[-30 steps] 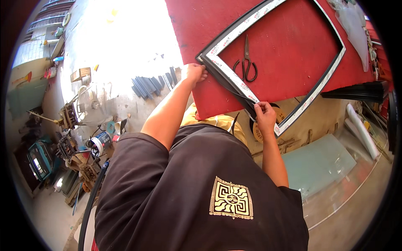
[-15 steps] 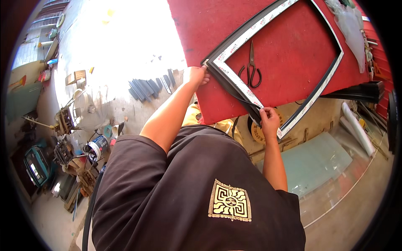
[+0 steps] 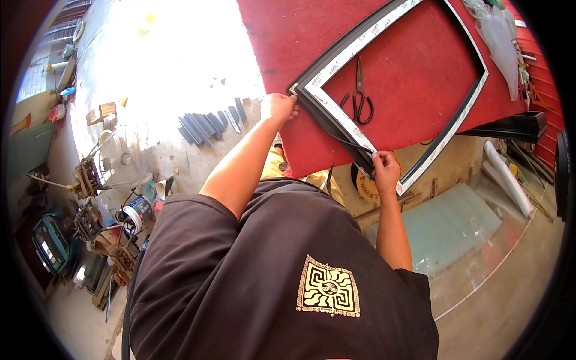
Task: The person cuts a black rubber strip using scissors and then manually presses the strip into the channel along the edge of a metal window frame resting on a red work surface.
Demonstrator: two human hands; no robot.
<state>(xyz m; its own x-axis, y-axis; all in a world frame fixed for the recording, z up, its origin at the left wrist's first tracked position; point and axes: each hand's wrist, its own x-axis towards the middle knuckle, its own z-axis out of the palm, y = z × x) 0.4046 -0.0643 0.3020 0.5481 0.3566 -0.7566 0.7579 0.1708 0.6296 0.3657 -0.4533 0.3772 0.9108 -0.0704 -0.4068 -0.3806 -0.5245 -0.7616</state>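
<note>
A dark window frame (image 3: 342,63), covered on its face with white printed protective film, lies on a red-covered table (image 3: 414,60). Its near corner juts past the table edge. At the left corner my left hand (image 3: 280,108) is closed, fingertips pressed on the frame's outer edge. A thin black rubber strip (image 3: 336,135) runs along the near-left side between my hands. My right hand (image 3: 387,172) pinches this strip against the frame near its closest corner; the fingertips partly hide it. Inside the frame opening, black-handled scissors (image 3: 359,102) lie on the red cover, blades pointing away.
Several short dark profile pieces (image 3: 204,127) lie on the floor left of the table. A glass sheet (image 3: 450,225) lies at lower right beside white rolls (image 3: 507,177). Dark profiles (image 3: 510,127) are stacked near the table's right end. A bucket (image 3: 137,215) and tools crowd the left.
The view has shifted slightly. Both hands keep their places on the frame and strip, with hardly any movement; the scissors lie where they were.
</note>
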